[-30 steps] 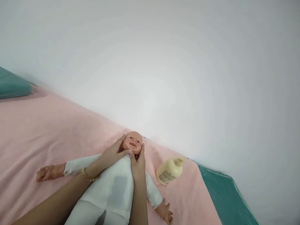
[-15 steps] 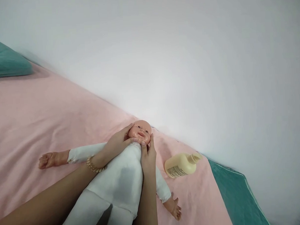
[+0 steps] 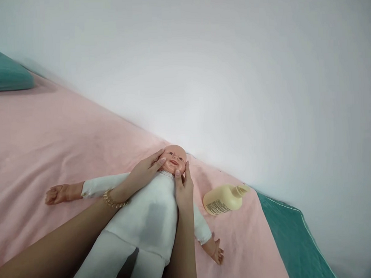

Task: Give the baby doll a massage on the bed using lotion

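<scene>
Two-sided hold from here: L hand [image 3: 144, 171] & R hand [image 3: 184, 191] cup doll's head [image 3: 174, 159]; apply light, approx. equal pressure.

soft light leaves the wall [image 3: 199, 90] brightest mid-frame, dimmer toward corners.

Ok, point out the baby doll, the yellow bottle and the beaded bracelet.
Baby doll [image 3: 147, 213], head view: on its white cloth torso.
Yellow bottle [image 3: 224, 198], head view: on its body.
Beaded bracelet [image 3: 110, 204], head view: on its beads.
</scene>
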Action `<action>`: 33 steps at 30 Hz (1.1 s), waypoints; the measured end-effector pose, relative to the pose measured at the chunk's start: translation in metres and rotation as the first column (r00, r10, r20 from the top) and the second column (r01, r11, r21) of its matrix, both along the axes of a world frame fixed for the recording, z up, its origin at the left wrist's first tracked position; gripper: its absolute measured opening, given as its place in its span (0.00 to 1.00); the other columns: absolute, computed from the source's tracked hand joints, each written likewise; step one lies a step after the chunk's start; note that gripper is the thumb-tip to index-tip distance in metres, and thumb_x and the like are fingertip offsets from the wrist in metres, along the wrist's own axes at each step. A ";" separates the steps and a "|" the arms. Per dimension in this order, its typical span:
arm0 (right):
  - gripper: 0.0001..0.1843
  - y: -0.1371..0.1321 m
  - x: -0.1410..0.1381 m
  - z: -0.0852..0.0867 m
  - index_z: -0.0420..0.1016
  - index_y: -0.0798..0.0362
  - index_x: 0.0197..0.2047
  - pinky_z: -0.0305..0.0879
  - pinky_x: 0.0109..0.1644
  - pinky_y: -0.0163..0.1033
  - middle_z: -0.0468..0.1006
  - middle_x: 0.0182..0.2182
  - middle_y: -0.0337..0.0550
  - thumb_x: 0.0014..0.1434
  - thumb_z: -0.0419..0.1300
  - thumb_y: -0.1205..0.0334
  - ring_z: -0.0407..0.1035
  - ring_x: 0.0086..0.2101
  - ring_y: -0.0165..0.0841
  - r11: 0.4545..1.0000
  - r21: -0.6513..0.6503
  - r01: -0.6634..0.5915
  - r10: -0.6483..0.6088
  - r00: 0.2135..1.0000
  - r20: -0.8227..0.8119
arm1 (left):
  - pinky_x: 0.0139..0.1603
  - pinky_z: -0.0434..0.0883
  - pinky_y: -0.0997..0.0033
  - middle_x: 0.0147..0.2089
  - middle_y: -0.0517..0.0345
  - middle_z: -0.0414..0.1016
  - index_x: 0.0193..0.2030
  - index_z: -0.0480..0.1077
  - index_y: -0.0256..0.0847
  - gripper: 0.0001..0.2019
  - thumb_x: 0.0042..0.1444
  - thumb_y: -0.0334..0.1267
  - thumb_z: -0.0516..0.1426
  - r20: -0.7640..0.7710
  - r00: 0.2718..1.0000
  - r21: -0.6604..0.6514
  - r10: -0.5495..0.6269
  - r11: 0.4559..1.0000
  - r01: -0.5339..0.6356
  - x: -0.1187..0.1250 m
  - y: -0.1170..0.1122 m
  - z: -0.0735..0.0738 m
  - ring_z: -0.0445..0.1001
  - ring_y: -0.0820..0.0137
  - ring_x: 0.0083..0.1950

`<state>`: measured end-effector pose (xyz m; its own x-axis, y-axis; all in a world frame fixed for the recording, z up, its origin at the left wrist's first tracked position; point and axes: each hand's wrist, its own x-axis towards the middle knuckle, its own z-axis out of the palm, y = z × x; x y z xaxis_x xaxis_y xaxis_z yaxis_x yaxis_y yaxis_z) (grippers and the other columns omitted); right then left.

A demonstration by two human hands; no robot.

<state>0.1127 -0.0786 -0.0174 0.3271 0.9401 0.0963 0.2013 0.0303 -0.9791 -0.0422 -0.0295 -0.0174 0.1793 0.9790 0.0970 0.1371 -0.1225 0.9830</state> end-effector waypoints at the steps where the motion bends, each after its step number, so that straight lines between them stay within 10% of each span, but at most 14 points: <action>1: 0.43 0.000 -0.001 0.000 0.51 0.49 0.72 0.57 0.68 0.50 0.65 0.65 0.47 0.60 0.62 0.45 0.63 0.63 0.40 1.000 -0.006 0.006 -0.006 1.000 -0.013 | 0.70 0.58 0.58 0.70 0.56 0.62 0.70 0.61 0.47 0.30 0.63 0.55 0.52 0.003 1.000 -0.010 -0.004 1.000 0.004 0.000 -0.001 0.001 0.60 0.55 0.71; 13: 0.43 -0.001 -0.010 0.011 0.52 0.52 0.72 0.62 0.66 0.44 0.65 0.65 0.47 0.58 0.64 0.55 0.64 0.62 0.39 0.999 -0.033 0.040 -0.039 0.999 0.008 | 0.64 0.65 0.57 0.66 0.51 0.68 0.69 0.62 0.47 0.39 0.51 0.50 0.65 0.041 0.999 -0.022 -0.013 1.000 0.014 0.002 -0.001 0.000 0.70 0.51 0.63; 33: 0.41 -0.001 -0.001 0.004 0.49 0.55 0.73 0.51 0.71 0.52 0.56 0.69 0.50 0.67 0.44 0.37 0.53 0.68 0.41 0.999 -0.032 0.012 -0.005 0.978 0.210 | 0.73 0.54 0.59 0.72 0.54 0.57 0.72 0.55 0.38 0.32 0.69 0.53 0.40 -0.192 0.981 0.115 -0.023 0.992 0.045 -0.003 0.001 -0.004 0.57 0.61 0.72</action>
<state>0.1122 -0.0792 -0.0136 0.3108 0.9412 0.1327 0.4029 -0.0040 -0.9153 -0.0448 -0.0286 -0.0219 0.2385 0.9557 0.1726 0.3135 -0.2440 0.9177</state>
